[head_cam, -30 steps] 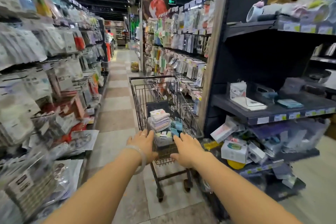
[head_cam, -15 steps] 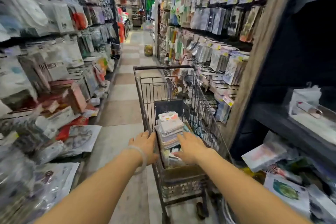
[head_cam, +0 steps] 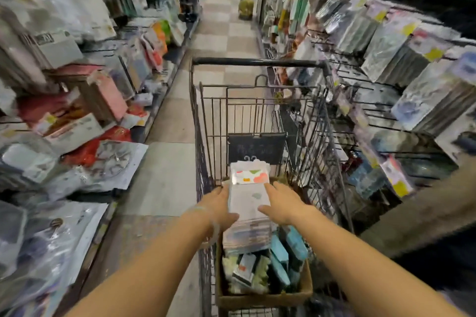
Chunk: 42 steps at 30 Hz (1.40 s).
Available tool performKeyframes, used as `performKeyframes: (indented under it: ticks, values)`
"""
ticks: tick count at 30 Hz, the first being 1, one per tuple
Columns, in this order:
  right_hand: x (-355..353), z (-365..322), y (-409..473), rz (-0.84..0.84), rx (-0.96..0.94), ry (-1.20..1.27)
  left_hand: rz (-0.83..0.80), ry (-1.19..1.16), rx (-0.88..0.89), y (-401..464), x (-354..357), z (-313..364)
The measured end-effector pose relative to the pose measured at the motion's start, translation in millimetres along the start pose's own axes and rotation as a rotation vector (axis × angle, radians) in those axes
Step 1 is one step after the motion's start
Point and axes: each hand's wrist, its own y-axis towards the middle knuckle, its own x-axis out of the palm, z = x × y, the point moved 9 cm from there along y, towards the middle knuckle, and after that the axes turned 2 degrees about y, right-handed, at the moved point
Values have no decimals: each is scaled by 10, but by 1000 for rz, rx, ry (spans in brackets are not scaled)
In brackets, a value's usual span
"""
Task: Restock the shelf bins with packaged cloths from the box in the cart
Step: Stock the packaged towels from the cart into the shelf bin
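A tall stack of packaged cloths stands in a cardboard box at the near end of a wire cart. Its top pack is white with coloured patches. My left hand lies against the stack's left side. My right hand touches its right side with fingers stretched forward. More packs, blue and pale green, stand on edge in the box below the stack. Bins and hooks of packaged goods fill the shelves to the right.
The cart stands in a narrow tiled aisle. Packed shelves on the left spill loose packets towards the floor. A yellowish object stands on the floor far ahead. A dark plate hangs inside the cart.
The view has come closer over the cart and tilted down. Both hands have moved forward from the cart's near edge onto the two sides of the cloth stack.
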Motion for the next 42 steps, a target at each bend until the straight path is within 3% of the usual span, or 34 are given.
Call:
performKeyframes:
  ticks: [7,14,20,24,28,34,37,42]
  values:
    - [257,318,857,-5,132,228,-75,-259,-41,664,264,-120]
    - [398,583,1553,96,334,469,-108,-348,-133,1190,468,-313]
    - [517,753,1643,97,461,474,-150,-428,-157,1397,540,-416]
    - [450,749,1627,161,393,639,-159,-424,-137,1429,492,-412]
    - [291,659,1500,222,287,1047,-109,-474,-161,1413,348,-428]
    - [70,449,1206,40,190,1484,-36,-1103,-322,1351,135,-434]
    - [13,393,1154,-2,179,1555,22,-1394,-357,1321,27,-411]
    - [114,619,1190,-9,258,1415,161,-1206,-406,1244,-95,-582]
